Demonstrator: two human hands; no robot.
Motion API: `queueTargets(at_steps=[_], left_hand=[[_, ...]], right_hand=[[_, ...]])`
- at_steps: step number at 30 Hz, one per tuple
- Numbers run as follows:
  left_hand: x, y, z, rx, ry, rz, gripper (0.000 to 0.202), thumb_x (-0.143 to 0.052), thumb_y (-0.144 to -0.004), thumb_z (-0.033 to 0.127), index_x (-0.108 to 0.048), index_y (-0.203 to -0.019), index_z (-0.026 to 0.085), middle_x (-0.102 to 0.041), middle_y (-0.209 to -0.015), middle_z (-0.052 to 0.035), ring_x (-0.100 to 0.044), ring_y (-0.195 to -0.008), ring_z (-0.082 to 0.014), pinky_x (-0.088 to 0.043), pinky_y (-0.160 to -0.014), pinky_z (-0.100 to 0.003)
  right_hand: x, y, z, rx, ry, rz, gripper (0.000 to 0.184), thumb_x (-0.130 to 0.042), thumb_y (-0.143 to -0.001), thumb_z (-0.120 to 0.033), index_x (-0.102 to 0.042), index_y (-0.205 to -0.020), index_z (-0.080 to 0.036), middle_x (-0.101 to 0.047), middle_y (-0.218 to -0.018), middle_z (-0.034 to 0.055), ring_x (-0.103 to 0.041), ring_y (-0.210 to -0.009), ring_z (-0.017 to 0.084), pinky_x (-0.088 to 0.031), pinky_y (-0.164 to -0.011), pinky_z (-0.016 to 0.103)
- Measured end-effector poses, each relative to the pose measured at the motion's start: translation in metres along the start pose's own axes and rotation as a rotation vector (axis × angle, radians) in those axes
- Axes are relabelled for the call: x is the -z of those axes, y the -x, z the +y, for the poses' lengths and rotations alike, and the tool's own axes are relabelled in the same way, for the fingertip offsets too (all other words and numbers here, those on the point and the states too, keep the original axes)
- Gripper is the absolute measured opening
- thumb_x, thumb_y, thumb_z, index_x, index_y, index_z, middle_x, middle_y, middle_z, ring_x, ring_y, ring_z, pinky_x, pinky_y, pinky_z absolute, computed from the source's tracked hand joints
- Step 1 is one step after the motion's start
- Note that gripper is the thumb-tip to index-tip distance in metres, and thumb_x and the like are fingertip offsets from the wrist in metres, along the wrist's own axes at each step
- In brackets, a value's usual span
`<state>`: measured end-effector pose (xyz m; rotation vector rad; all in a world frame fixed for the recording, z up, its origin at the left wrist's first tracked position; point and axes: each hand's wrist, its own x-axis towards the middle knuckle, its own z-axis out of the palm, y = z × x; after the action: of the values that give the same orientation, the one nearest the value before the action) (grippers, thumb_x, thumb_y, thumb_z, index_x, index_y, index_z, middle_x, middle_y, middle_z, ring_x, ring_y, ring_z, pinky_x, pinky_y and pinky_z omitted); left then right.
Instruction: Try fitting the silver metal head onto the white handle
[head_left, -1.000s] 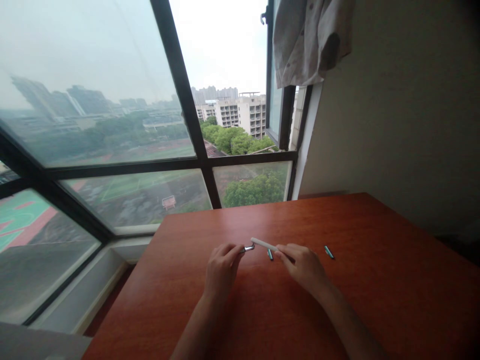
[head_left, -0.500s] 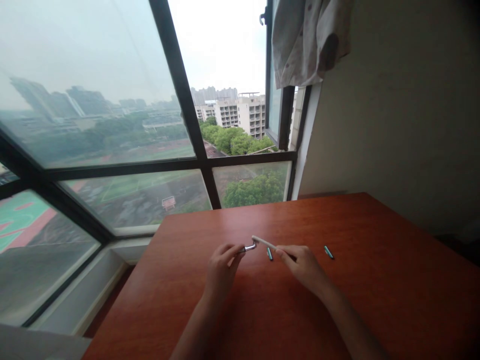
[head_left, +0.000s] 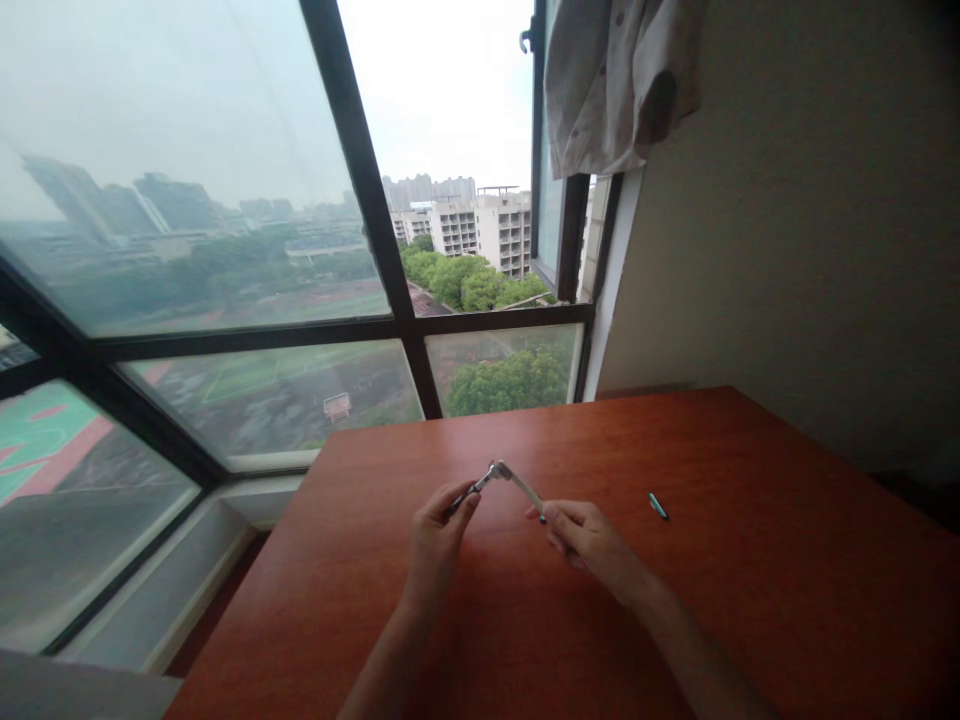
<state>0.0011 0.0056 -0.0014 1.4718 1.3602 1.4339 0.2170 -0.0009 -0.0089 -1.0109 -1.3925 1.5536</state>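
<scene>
My left hand (head_left: 441, 530) is closed on the dark grip of a silver razor handle (head_left: 480, 483), which slants up to the right. In my right hand (head_left: 589, 540) is a pale toothbrush (head_left: 526, 490), gripped near the lower part of its handle, its head up and to the left. Brush head and razor end meet above the table between my hands; the bristles look pressed on the metal. One small teal strip like a razor cartridge (head_left: 658, 506) lies right of my right hand. A second teal strip (head_left: 542, 517) is mostly hidden behind my right fingers.
The reddish-brown wooden table (head_left: 480, 640) extends to a dark-framed window (head_left: 405, 325), with one sash open at the right. A light garment (head_left: 600, 90) hangs above. A plain wall (head_left: 787, 250) stands at the right.
The razor has tilted more steeply, its end rising up and left. The toothbrush now slopes down more sharply, and my right hand has shifted left and down, covering most of the nearer teal strip.
</scene>
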Motion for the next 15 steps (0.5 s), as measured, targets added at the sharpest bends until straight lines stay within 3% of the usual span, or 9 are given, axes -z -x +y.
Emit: queueTargets(at_steps=[4, 11, 15], left_hand=[[0.0003, 0.0001, -0.0004, 0.058, 0.043, 0.051, 0.028, -0.070, -0.075, 0.035, -0.075, -0.094, 0.016, -0.074, -0.091, -0.0063, -0.065, -0.085, -0.0213, -0.050, -0.075, -0.027], [-0.0044, 0.0017, 0.0022, -0.002, 0.014, -0.073, 0.025, -0.069, -0.075, 0.035, -0.075, -0.090, 0.015, -0.072, -0.084, -0.0071, -0.063, -0.079, -0.0206, -0.049, -0.069, -0.027], [-0.0026, 0.0011, 0.0027, 0.003, 0.021, 0.009, 0.028, -0.069, -0.075, 0.036, -0.075, -0.091, 0.015, -0.071, -0.083, -0.0072, -0.062, -0.076, -0.0200, -0.050, -0.067, -0.027]], right_hand=[[-0.0033, 0.0019, -0.0033, -0.022, -0.039, -0.022, 0.055, -0.052, -0.082, -0.062, -0.067, -0.098, -0.012, -0.040, -0.054, -0.0061, -0.028, -0.041, 0.005, -0.020, -0.038, 0.019], [-0.0039, 0.0008, -0.0022, -0.031, -0.058, 0.013, 0.058, -0.053, -0.080, -0.064, -0.067, -0.100, -0.011, -0.040, -0.052, -0.0064, -0.027, -0.039, 0.005, -0.019, -0.036, 0.019], [-0.0041, 0.0020, -0.0033, -0.040, -0.069, -0.008, 0.058, -0.053, -0.080, -0.063, -0.067, -0.101, -0.011, -0.040, -0.051, -0.0067, -0.026, -0.038, 0.004, -0.018, -0.036, 0.019]])
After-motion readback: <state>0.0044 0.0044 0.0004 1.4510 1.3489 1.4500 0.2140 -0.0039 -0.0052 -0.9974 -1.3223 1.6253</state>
